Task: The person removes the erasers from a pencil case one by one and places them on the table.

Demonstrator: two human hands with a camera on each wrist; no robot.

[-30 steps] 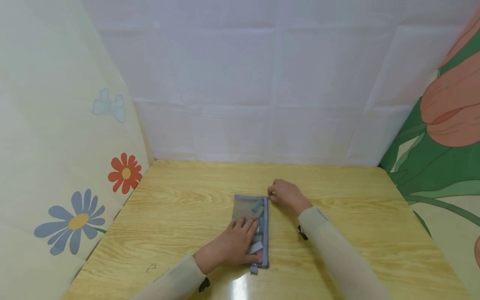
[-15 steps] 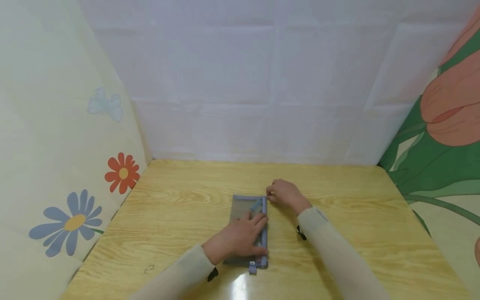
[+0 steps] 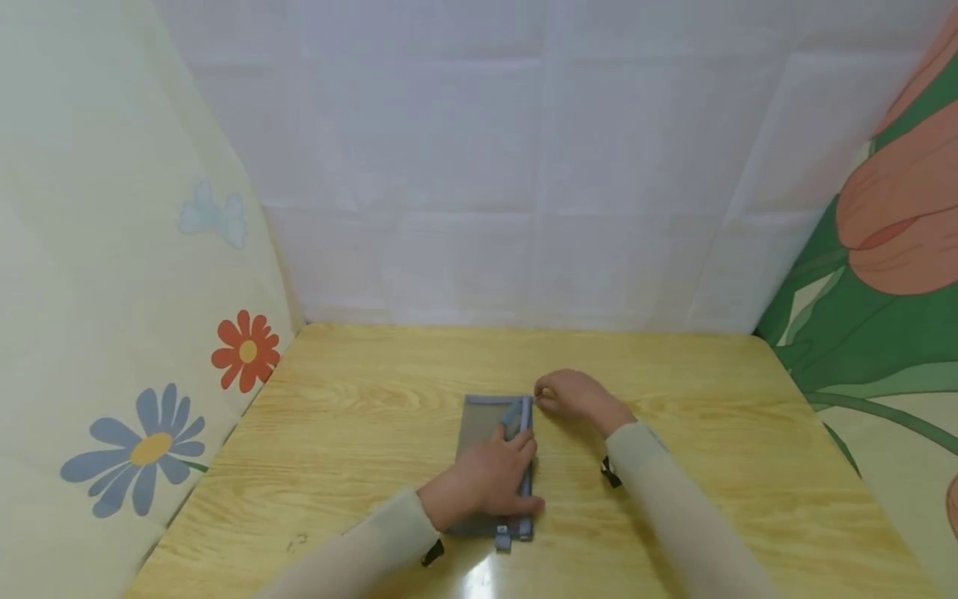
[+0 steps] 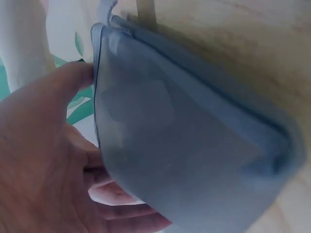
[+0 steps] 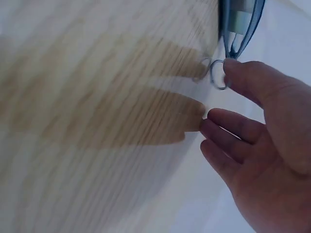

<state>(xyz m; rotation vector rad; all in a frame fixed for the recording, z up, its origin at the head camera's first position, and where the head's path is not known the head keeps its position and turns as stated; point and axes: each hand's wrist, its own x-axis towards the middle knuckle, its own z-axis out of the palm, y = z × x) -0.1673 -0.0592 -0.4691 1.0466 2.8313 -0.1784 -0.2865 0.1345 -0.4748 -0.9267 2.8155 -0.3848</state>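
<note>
A grey-blue see-through zip pouch (image 3: 479, 416) with small things inside lies on the wooden table, its zipped edge toward the right. Over its lower half is my left hand (image 3: 482, 478), gripping across the zipped edge. The left wrist view has the thumb (image 4: 80, 75) at the pouch's (image 4: 165, 121) edge and the other fingers partly hidden behind it. At the far right corner, my right hand (image 3: 580, 398) pinches the zip pull. That pull ends in a metal ring (image 5: 217, 75), held by the thumb; the forefinger is mostly hidden in the right wrist view.
A small fabric tab (image 3: 503, 541) sticks out from the pouch's near end. Wood-grain table (image 3: 359, 433) surrounds the pouch. A white sheet (image 3: 464, 166) hangs behind, with flower-printed sheets (image 3: 120, 291) at both sides.
My left hand has slid right over the pouch, so its fingers and thumb now reach past the zipped edge. My right hand stays by the far corner.
</note>
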